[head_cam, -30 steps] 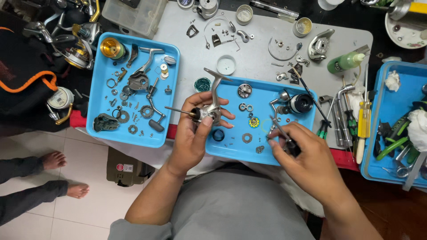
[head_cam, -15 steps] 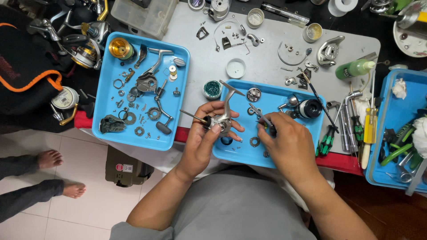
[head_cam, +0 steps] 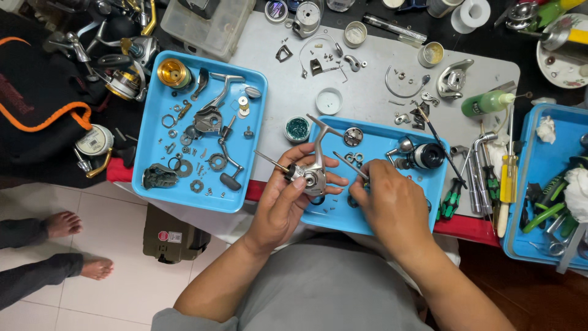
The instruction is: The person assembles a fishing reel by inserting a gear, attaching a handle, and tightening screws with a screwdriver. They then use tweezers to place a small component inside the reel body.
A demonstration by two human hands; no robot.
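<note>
The left hand [head_cam: 288,199] grasps a silver reel body [head_cam: 312,175] at frame centre, above the near edge of the middle blue tray [head_cam: 429,211]. The right hand [head_cam: 389,202] is clenched on a thin tool [head_cam: 350,165], probably a screwdriver, its tip angled toward the reel. Left of centre, another tray [head_cam: 245,202] holds loose parts; screwdrivers [head_cam: 493,184] lie to the right.

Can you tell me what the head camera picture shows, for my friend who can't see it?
The left hand holds a silver fishing reel body over a blue tray while the right hand points a thin tool at it. Another blue tray of small reel parts sits to the left.
</note>
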